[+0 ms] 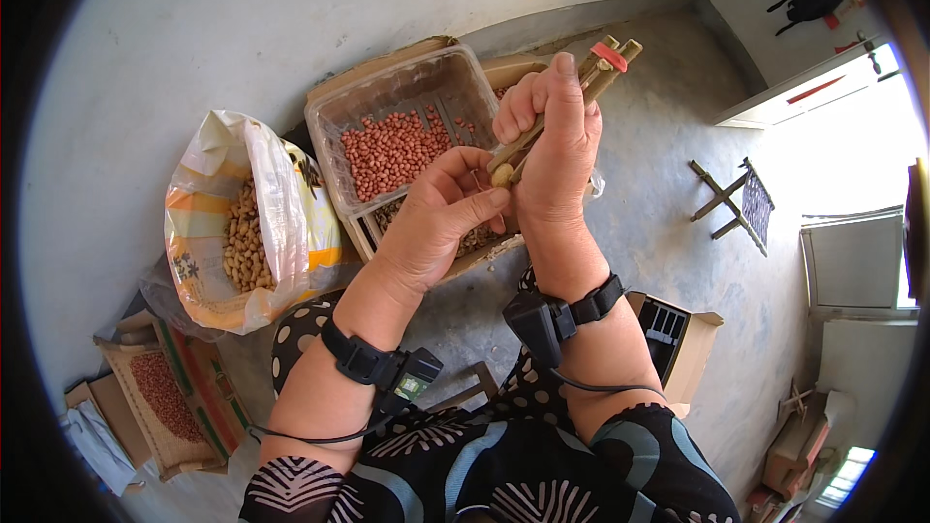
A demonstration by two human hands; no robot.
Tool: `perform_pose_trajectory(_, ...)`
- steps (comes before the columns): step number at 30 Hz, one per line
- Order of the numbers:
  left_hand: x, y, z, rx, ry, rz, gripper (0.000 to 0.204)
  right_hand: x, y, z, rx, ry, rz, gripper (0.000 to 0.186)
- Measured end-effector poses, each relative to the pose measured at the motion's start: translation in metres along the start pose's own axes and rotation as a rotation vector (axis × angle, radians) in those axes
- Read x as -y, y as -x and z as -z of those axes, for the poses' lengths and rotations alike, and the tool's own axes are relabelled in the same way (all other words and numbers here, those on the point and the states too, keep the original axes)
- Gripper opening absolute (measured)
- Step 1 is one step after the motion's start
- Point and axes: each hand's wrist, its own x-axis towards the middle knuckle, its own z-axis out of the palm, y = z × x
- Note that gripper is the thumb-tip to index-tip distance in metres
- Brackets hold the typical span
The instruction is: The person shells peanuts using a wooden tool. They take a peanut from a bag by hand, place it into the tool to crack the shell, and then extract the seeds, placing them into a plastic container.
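Note:
My right hand point(557, 140) is wrapped round a pair of wooden sticks point(612, 58), bound near their far end with a red band point(609, 56). A peanut in its shell point(501, 174) sits at the near end of the sticks, where my left hand point(448, 208) pinches it between thumb and fingers. Just beyond my left hand stands a clear plastic tub point(334, 150) with shelled red peanuts point(392, 150) in it. Below my hands, a cardboard box point(509, 250) holds what look like broken shells, partly hidden by my fingers.
Left of the tub, a plastic bag point(291, 199) gapes open with unshelled peanuts point(247, 242) inside. At lower left, a box point(213, 383) stands beside more red kernels point(165, 392). A folding stool point(741, 203) is on the floor at right; an open carton point(699, 349) lies near my right forearm.

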Motion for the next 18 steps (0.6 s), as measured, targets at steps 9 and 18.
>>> perform_pose_trajectory(9, -0.0009, 0.0024, -0.0010, 0.034, 0.004, 0.046, 0.013, 0.0006, 0.0016, -0.0024, 0.015, 0.038, 0.008, 0.044)
perform_pose_trajectory(18, -0.0011, 0.0027, 0.0015, -0.036, 0.037, 0.060, 0.014, -0.0021, 0.0007, 0.0000, 0.000, -0.003, 0.012, 0.040)
